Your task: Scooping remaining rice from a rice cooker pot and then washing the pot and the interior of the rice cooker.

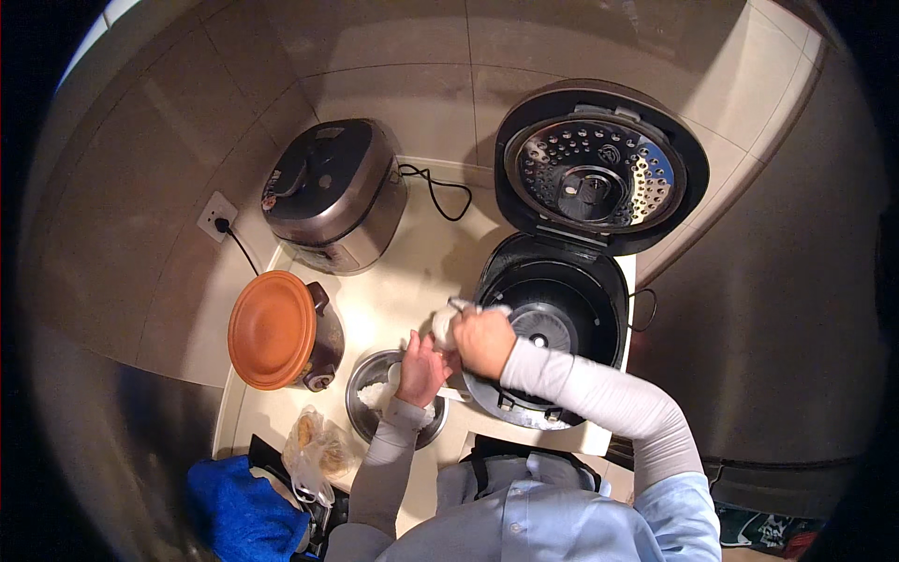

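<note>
My right hand [484, 344] is closed around a white crumpled cloth or paper [444, 324], blurred, so its material is unclear. Beside it my left hand [423, 371] has its palm turned up and fingers apart; nothing shows in the palm. Under the left hand and forearm, a steel bowl [358, 414] contains what looks like cooked white rice [376, 395]. The pale handle of a utensil [453, 395] crosses the bowl's right rim. An open rice cooker [484, 400] stands to the right, partly behind my right hand and sleeve. Its heating plate [541, 323] is exposed inside.
The cooker's raised lid [597, 175] leans back toward the wall. A closed cooker [337, 197] with a power cord [449, 211] stands at the back left. Nearer are an orange-lidded pot [272, 330], a plastic bag of food [316, 449] and a blue cloth [242, 506].
</note>
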Motion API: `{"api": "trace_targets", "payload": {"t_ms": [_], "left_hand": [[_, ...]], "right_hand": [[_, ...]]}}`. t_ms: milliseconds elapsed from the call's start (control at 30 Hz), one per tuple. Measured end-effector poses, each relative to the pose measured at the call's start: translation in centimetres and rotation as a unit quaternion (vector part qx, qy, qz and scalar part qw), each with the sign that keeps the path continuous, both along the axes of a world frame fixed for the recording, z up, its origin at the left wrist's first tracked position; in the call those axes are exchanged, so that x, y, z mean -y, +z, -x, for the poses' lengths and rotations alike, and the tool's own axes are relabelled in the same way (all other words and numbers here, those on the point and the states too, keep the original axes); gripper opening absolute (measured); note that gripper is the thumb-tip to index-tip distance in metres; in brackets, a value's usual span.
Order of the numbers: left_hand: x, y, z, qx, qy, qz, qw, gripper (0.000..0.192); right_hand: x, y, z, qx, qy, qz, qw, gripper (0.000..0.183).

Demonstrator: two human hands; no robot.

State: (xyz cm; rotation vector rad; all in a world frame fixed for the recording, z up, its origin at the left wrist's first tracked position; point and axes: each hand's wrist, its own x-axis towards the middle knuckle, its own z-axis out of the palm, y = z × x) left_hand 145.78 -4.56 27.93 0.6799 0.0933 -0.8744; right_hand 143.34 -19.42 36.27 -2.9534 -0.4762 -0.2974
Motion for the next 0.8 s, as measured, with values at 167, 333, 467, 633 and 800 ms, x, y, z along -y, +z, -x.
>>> {"api": "trace_targets", "payload": {"t_ms": [167, 333, 467, 633, 800], "left_hand": [[-0.5, 0.6, -0.4, 0.02, -0.047, -0.02, 0.998, 0.062], [0.8, 1.0, -0.6, 0.092, -0.094, -0.119, 0.984, 0.056], [1.8, 0.0, -1.7, 0.209, -0.139, -0.174, 0.952, 0.051], [4.0, 1.7, -3.3, 0.335, -0.212, -0.27, 0.878, 0.068], [4.7, 2.3, -3.1, 0.455, -0.233, -0.398, 0.762, 0.081]], "right_hand": [[-2.0, 0.1, 6.2, 0.022, 0.049, -0.009, 0.999, 0.01], [-1.9, 1.4, 10.1, -0.038, 0.136, -0.024, 0.99, 0.01], [-3.2, 2.6, 9.2, -0.005, 0.052, -0.04, 0.998, 0.013], [-4.6, -1.2, 8.9, 0.039, -0.02, 0.042, 0.998, 0.016], [-4.2, 1.5, 13.4, -0.086, -0.032, -0.016, 0.996, 0.014]]}}
